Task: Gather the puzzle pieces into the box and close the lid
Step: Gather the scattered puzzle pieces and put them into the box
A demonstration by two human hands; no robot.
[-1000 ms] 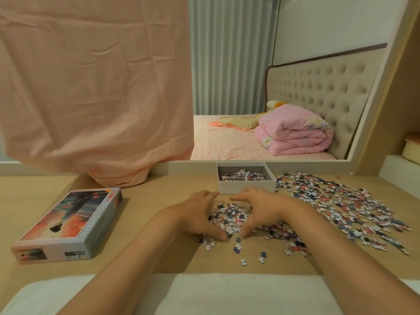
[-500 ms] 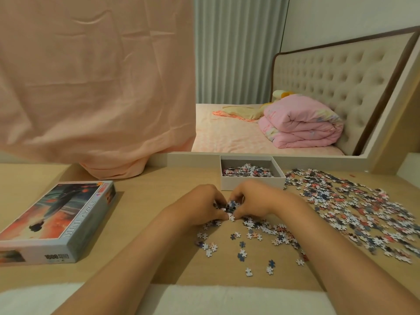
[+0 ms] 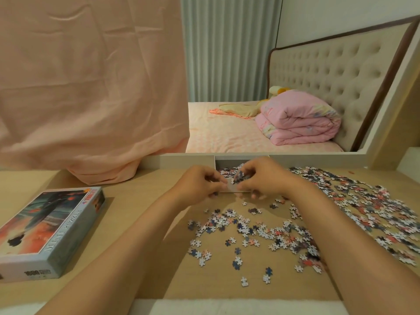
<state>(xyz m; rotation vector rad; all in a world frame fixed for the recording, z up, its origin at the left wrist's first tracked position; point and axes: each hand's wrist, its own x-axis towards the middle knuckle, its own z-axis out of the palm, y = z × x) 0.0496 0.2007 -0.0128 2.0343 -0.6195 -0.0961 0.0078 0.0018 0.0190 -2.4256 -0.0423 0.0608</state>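
Small puzzle pieces (image 3: pixel 245 228) lie scattered on the wooden table, with a denser spread (image 3: pixel 372 205) at the right. The white open box (image 3: pixel 229 189) stands at the table's back, mostly hidden behind my hands; some pieces show inside it. My left hand (image 3: pixel 200 185) and right hand (image 3: pixel 261 176) are cupped together just above the box's front wall, holding a clump of pieces (image 3: pixel 239 177) between their curled fingers. The printed lid (image 3: pixel 50 230) lies flat at the left.
A mirror behind the table shows a bed with a pink folded quilt (image 3: pixel 297 121). A peach cloth (image 3: pixel 91 87) hangs over the mirror's left part and drapes onto the table. A white padded edge (image 3: pixel 227 306) runs along the table's front.
Both hands scooped pieces together on the table, lifted the clump and carried it back toward the box. Fewer pieces lie in the middle.
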